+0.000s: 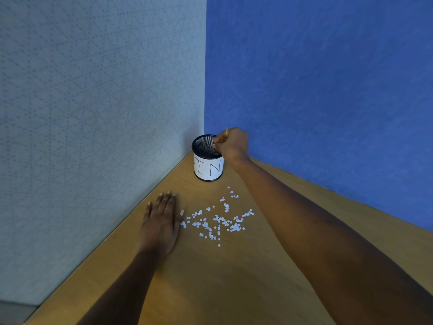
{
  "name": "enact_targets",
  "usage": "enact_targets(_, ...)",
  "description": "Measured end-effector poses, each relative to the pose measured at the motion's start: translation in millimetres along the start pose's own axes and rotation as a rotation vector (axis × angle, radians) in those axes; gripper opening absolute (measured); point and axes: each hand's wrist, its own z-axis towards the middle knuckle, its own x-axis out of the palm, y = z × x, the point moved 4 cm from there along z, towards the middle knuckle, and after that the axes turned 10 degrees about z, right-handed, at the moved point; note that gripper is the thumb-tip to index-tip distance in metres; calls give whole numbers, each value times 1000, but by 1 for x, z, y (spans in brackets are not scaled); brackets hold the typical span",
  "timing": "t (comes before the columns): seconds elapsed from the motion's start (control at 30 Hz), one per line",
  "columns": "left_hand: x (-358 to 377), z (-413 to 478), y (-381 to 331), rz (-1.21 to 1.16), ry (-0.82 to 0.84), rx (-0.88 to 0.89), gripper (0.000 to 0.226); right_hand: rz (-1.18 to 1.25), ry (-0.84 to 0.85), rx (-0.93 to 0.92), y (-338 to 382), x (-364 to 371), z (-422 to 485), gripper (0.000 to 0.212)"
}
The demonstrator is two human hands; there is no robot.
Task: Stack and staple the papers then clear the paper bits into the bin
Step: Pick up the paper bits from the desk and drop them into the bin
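A black mesh bin [208,158] with a white paper label stands in the far corner of the wooden desk [210,277]. My right hand [232,143] hovers over its right rim, fingertips pinched together above the opening; whether paper bits are between them is too small to tell. Several small white paper bits [218,221] lie scattered on the desk in front of the bin. My left hand [160,221] lies flat on the desk, fingers straight, just left of the bits, its thumb touching the nearest ones. No papers or stapler are in view.
A grey partition wall [93,113] runs along the desk's left edge and a blue partition wall [328,90] along its right, meeting behind the bin. Bare wood stretches toward me between my forearms.
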Motion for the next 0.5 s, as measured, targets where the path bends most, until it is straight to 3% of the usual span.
enact_targets(0.13, 0, 1, -1, -9, -2, -2, 84, -51, 13, -48, 0, 3, -3, 23)
enact_targets(0.3, 0, -1, 3, -86, -37, -10, 76, 114, -45, -132, 1, -3, -39, 20)
enact_targets(0.5, -2, -1, 3, -102, -59, -18, 68, 24, 156, -188, -42, 25, -106, 22)
